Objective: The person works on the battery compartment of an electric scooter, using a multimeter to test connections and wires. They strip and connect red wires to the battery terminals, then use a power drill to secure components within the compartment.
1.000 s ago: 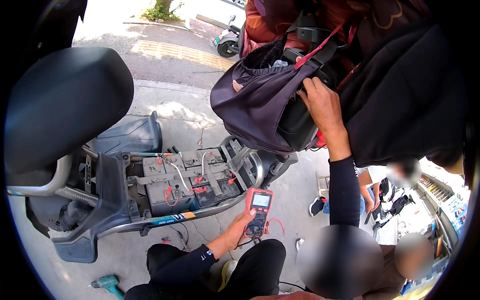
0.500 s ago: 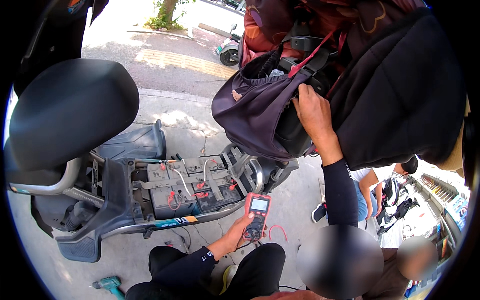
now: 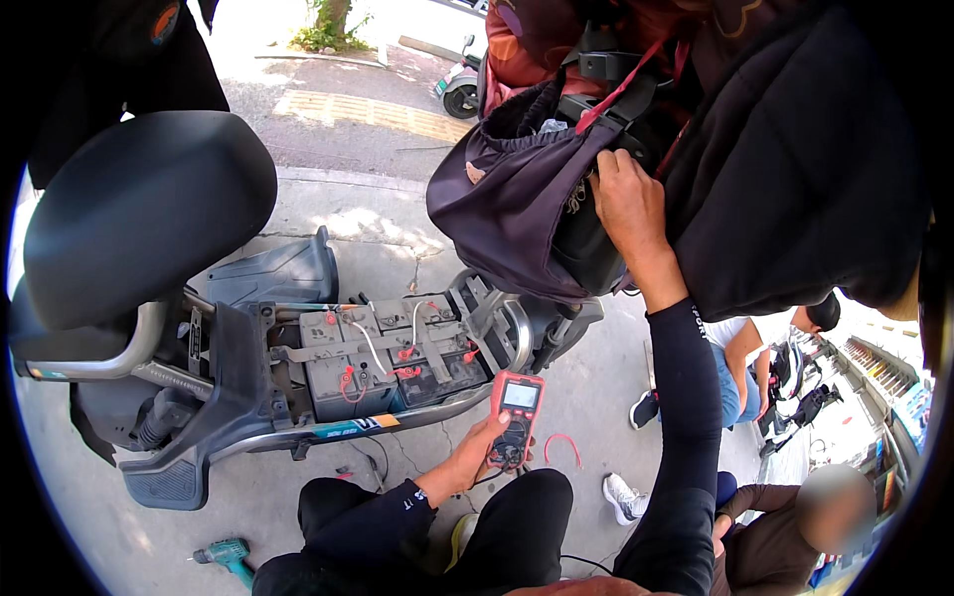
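Note:
My left hand [image 3: 469, 452] grips a red multimeter [image 3: 513, 421] with a lit screen, just right of an open electric scooter floor. Inside it sit several grey batteries [image 3: 342, 387] with red and white leads [image 3: 368, 353]. Raised at the upper right, my right hand [image 3: 626, 204] has its fingers bent at the scooter's front, beside a dark purple cloth pocket [image 3: 507, 219] and a dangling bunch of metal keys [image 3: 576, 196]. What those fingertips hold is hidden.
A black seat [image 3: 149, 209] overhangs the left; a removed plastic panel [image 3: 273, 268] lies behind. A cordless drill [image 3: 224, 561] is on the pavement. Two people [image 3: 740, 363] [image 3: 805, 517] crouch at right near goods. A parked scooter [image 3: 459, 94] stands at the back.
My right hand has shifted slightly, and the keys beside it show more. The view has moved a little. More of the lower right person and a white shoe now shows.

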Tool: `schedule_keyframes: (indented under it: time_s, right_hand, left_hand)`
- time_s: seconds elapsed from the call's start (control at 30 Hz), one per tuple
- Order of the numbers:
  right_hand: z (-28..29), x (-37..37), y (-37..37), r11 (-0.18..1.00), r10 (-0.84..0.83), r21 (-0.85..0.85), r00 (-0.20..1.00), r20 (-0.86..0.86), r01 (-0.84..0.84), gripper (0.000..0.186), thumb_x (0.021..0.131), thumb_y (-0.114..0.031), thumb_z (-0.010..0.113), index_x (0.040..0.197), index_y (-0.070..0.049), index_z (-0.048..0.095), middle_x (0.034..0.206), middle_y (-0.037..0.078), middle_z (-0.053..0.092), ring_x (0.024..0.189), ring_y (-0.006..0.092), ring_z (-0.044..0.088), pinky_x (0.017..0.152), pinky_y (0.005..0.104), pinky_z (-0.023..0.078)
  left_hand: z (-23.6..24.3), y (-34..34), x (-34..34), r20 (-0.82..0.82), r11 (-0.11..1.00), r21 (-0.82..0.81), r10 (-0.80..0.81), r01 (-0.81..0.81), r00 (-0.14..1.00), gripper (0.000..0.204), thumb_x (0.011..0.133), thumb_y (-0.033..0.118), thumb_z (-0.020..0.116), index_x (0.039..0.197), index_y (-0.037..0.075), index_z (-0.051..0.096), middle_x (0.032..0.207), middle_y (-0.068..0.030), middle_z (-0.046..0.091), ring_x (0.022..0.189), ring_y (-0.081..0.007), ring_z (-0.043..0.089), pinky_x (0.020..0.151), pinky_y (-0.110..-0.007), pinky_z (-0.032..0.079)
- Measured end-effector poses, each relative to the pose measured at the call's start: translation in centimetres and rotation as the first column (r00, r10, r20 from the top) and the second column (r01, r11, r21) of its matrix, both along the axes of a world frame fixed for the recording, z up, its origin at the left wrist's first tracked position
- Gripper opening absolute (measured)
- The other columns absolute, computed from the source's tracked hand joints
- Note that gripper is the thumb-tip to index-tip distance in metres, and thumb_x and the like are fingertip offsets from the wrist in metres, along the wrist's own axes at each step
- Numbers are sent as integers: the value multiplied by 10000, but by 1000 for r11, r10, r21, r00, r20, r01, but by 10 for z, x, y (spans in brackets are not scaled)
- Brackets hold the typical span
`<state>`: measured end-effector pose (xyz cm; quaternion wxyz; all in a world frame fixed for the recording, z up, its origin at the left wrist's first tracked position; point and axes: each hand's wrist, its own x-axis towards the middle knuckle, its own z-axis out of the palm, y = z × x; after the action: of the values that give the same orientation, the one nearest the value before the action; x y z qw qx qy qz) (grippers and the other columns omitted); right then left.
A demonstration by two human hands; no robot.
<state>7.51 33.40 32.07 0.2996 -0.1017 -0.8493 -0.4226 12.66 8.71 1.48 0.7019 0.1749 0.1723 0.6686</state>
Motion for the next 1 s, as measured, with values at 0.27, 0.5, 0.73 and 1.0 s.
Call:
schedule_keyframes:
  time_s: [0.27, 0.5, 0.73, 1.0]
  right_hand:
    - [3, 4, 3, 988, 48, -146, 997, -55, -55, 238, 872, -159, 721, 992, -50, 547, 904, 134, 641, 874, 331, 684, 725, 429, 566]
    - [-5, 18, -21, 989, -12, -148, 991, -135, -8, 370, 875, -118, 705, 1205, -32, 563, 1095, 144, 615, 1018, 324, 633, 814, 429, 554]
    - [0, 33, -13, 991, -102, -107, 959, -266, 75, 506, 881, -131, 710, 1310, 35, 501, 1327, 202, 532, 1188, 381, 553, 965, 426, 505]
    - [9, 27, -14, 982, -103, -180, 964, -246, 59, 590, 880, -124, 704, 1382, 52, 451, 1449, 244, 491, 1334, 397, 468, 1102, 432, 413]
  left_hand:
    - [-1, 0, 2, 6, 996, 34, -79, 79, 997, 540, 1042, 498, 483, 1280, 15, 525, 1067, -127, 660, 918, -221, 697, 790, -338, 570]
    - [2, 2, 5, -50, 998, -34, -56, 54, 997, 503, 1056, 484, 447, 1271, 36, 526, 1067, -147, 683, 879, -218, 703, 612, -325, 529]
    - [-1, 8, 12, -72, 997, -23, -77, 75, 994, 512, 1061, 491, 435, 1286, 39, 517, 1090, -147, 680, 914, -220, 708, 604, -307, 528]
    - [-2, 10, 10, -37, 997, -34, -66, 64, 997, 490, 1068, 472, 430, 1294, 45, 509, 1087, -152, 676, 914, -228, 711, 609, -311, 534]
